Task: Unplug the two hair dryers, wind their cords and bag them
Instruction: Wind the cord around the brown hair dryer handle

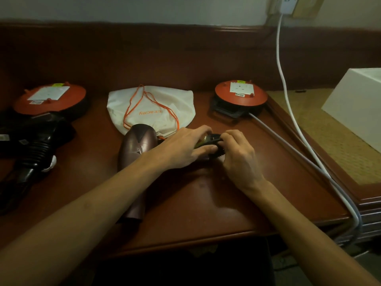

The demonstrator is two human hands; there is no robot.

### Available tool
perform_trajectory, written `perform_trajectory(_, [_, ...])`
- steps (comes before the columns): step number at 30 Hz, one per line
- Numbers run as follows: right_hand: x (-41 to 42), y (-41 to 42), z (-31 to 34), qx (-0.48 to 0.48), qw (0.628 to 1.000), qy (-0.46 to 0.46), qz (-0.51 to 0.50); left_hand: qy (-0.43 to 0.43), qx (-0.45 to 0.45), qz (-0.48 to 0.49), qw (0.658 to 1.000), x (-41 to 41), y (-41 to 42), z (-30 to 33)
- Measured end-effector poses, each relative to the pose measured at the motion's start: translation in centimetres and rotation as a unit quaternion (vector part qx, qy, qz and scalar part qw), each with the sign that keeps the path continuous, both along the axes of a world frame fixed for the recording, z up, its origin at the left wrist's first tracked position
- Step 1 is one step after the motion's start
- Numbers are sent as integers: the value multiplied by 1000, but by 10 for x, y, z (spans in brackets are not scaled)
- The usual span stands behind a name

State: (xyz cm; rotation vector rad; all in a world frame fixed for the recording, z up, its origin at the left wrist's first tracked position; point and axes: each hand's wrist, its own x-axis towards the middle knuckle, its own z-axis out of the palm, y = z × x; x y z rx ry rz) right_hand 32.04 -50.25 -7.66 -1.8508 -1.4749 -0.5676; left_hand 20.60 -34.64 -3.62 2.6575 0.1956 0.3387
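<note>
Right now, from the head camera, I see both hands meeting over the middle of the brown wooden table (206,203). My left hand (185,147) curls its fingers and thumb around a dark bundle of wound cord (212,142), and my right hand (239,153) pinches the same bundle from the other side. The mauve hair dryer (136,149) lies on the table just left of the hands, partly under my left forearm, its rounded end touching the white drawstring bag (152,108), which lies flat behind it with orange strings across it. A black hair dryer (39,145) lies well apart at the left edge, beside one red cord reel (49,100). A second red cord reel (241,96) sits behind and to the right of the hands. A white cable (288,104) runs from a wall socket (288,4) down past the table's right edge.
</note>
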Motion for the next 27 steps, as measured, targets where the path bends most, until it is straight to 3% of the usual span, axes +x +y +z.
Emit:
perform_trajectory(6, [7, 0, -1, 45, 994, 97, -23, 3, -7, 2, 1000, 11, 1, 0])
perform_trajectory(14, [8, 2, -3, 31, 998, 15, -60, -22, 18, 6, 1000, 16, -2, -3])
perform_trajectory(21, [7, -1, 6, 87, 985, 122, -87, -24, -5, 4, 1000, 23, -6, -2])
perform_trajectory(27, [10, 1, 3, 79, 984, 131, -96, -11, -2, 5, 1000, 26, -4, -6])
